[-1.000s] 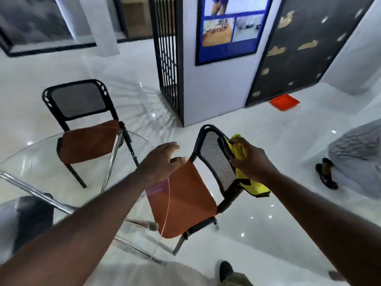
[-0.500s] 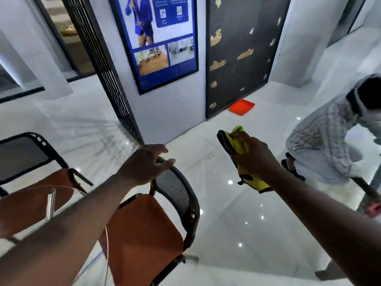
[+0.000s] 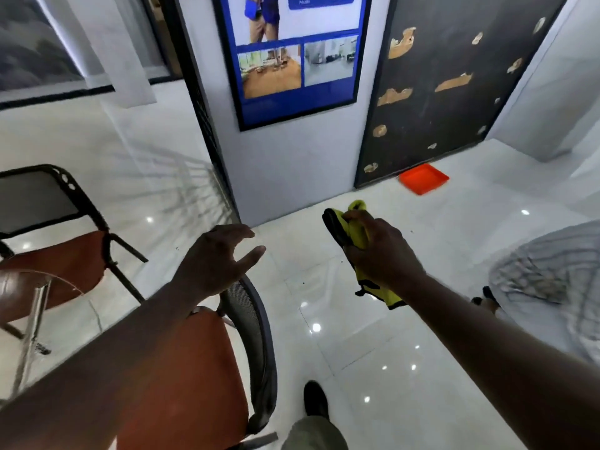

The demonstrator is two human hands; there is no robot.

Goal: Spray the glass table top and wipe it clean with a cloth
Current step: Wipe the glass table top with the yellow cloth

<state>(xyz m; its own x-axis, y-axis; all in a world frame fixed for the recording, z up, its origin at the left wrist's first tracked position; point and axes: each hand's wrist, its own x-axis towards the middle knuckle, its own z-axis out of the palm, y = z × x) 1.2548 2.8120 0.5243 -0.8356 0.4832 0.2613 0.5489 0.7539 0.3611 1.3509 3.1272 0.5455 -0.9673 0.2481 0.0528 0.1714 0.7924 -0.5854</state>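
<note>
My right hand (image 3: 380, 251) grips a bunched yellow cloth (image 3: 355, 219) with black trim, held in the air over the white floor. My left hand (image 3: 217, 258) hovers empty, fingers spread and loosely curved, just above the mesh back of the near orange chair (image 3: 207, 358). Only the curved edge of the glass table top (image 3: 61, 282) shows at the far left, with a chrome leg under it. No spray bottle is in view.
A second orange-seated black chair (image 3: 52, 248) stands at the left behind the glass. A crouching person in a striped shirt (image 3: 545, 274) is at the right edge. An orange tray (image 3: 423, 178) lies on the floor by the dark door. My shoe (image 3: 315, 399) shows below.
The view has swung right, away from the table, so most of the glass has left the frame. Both hands stay raised; the right keeps gripping the cloth.
</note>
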